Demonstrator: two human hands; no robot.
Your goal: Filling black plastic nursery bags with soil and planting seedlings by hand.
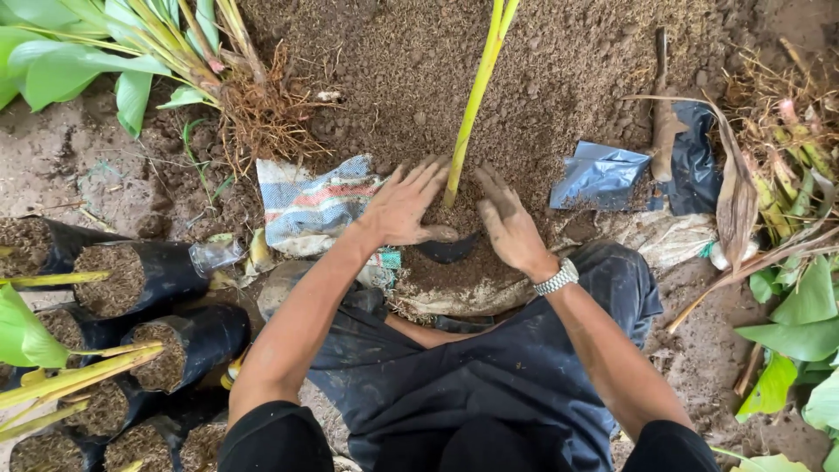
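Black bag [447, 251] mostly hidden — left hand [404, 208] and right hand [507, 223] spread flat, pressing soil around the seedling stem [472, 105]; filled bags [144, 278] sit left of it.

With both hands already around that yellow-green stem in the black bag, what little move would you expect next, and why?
Probably pressing the soil down around the stem. The left hand and right hand lie palms down on either side of it, the black bag looks nearly full, and the stem stands upright, so firming it seems the likely step.
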